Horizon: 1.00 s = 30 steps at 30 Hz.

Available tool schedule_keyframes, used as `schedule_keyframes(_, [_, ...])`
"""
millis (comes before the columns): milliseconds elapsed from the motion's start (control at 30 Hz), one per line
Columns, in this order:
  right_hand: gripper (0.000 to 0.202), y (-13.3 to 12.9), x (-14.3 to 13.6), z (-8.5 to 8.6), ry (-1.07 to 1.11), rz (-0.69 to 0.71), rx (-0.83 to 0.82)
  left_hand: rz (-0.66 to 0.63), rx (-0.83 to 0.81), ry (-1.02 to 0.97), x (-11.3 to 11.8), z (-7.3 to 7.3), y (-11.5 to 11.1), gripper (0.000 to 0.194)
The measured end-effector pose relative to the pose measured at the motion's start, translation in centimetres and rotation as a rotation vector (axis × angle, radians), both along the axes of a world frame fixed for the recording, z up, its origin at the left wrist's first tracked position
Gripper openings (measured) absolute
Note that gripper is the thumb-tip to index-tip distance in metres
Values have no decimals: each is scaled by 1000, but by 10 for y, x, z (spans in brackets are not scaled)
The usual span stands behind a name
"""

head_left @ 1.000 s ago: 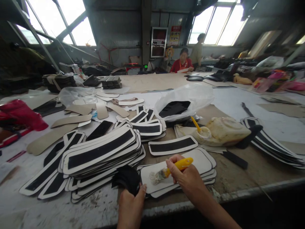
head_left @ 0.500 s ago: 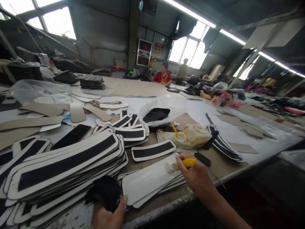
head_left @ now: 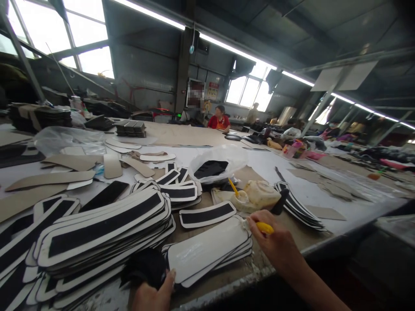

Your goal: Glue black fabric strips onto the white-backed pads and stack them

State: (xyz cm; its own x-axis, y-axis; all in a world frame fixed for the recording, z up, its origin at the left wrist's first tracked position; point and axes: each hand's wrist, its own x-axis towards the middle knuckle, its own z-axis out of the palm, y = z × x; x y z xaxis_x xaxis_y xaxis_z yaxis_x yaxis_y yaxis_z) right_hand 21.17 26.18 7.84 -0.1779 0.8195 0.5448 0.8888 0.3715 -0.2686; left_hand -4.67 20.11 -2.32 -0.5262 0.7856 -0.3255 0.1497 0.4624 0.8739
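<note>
My right hand [head_left: 274,235] is closed round the yellow handle of a brush [head_left: 265,227]. The pale bristles touch the right end of a white curved panel [head_left: 207,250], the top one of a small stack. Wet, shiny streaks show on its left part. At the panel's left end, my left hand [head_left: 155,291] presses its thumb on the edge. Its curled fingers seem to grip a fanned bundle of black strips [head_left: 144,268], though they are partly hidden. Behind the stack lies a single white panel with a black strip [head_left: 207,214] on it.
A tall pile of black-striped panels [head_left: 106,229] stands at left. Behind the brush are a glue-smeared container [head_left: 259,196] with a yellow stick [head_left: 233,188] and a plastic bag [head_left: 220,162] of black pieces. Far across the table, a person in red [head_left: 219,119] sits.
The brush has moved from the panel's middle right part to its far right end. My left hand keeps its place at the left end. The camera view has tilted upward.
</note>
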Motion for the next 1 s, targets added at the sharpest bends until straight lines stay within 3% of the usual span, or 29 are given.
schedule_keyframes(200, [20,-12,-16,-9,61,162,-94,18,32,-95,7,8,-6,33])
schedule_keyframes(367, [25,-24,-63,-16,507,247,-358,42,75,-118,10,6,-7,39])
schedule_keyframes(500, [33,-23,-99,-34,814,271,-607,33,104,-123,9,5,-7,43])
schedule_keyframes(567, [35,-20,-100,-41,793,243,-626,33,106,-138,9,5,-7,39])
schedule_keyframes(633, [35,-18,-89,-39,668,178,-525,36,109,-169,9,6,-8,32])
schedule_keyframes(800, [34,-25,-50,-8,494,64,-229,70,174,-282,6,15,-13,38])
schedule_keyframes(900, [37,-30,-51,2,530,195,-312,56,218,-403,-1,26,-24,42])
schedule_keyframes(1000, [40,-34,-72,-4,590,331,-592,16,222,-638,-8,38,-38,37])
